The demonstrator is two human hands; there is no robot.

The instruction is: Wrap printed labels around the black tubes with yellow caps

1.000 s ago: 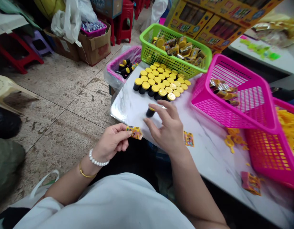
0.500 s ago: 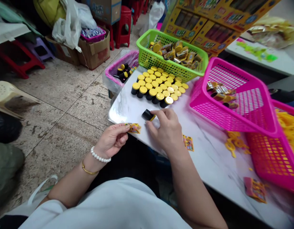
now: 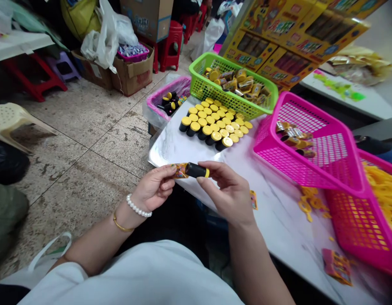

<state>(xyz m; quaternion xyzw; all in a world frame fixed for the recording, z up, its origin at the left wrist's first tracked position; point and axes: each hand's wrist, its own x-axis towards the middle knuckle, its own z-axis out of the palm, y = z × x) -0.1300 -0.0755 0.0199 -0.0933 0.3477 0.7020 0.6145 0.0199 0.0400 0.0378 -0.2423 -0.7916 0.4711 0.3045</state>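
Observation:
Between thumb and fingers my left hand (image 3: 159,182) pinches a small printed yellow-orange sleeve (image 3: 181,170). My right hand (image 3: 229,188) grips a small black bottle (image 3: 196,170) by its yellow cap end, lying sideways in the air. The bottle's black end meets the open end of the sleeve; I cannot tell how far it is inside. Beyond the hands, several black bottles with yellow caps (image 3: 211,120) stand upright in rows on the white marbled table (image 3: 170,146). Another printed sleeve (image 3: 253,200) lies partly hidden behind my right wrist.
A green basket (image 3: 234,96) of wrapped bottles stands behind the rows. To the right are a pink basket (image 3: 305,163) and another pink basket (image 3: 357,228) with yellow plastic pieces. A stack of sleeves (image 3: 337,267) lies at the near right. A lined pink bin (image 3: 154,101) adjoins the table's left edge.
My right hand has lifted the black bottle off the table and brought it left and nearer, against the sleeve in my left hand. The view has shifted slightly.

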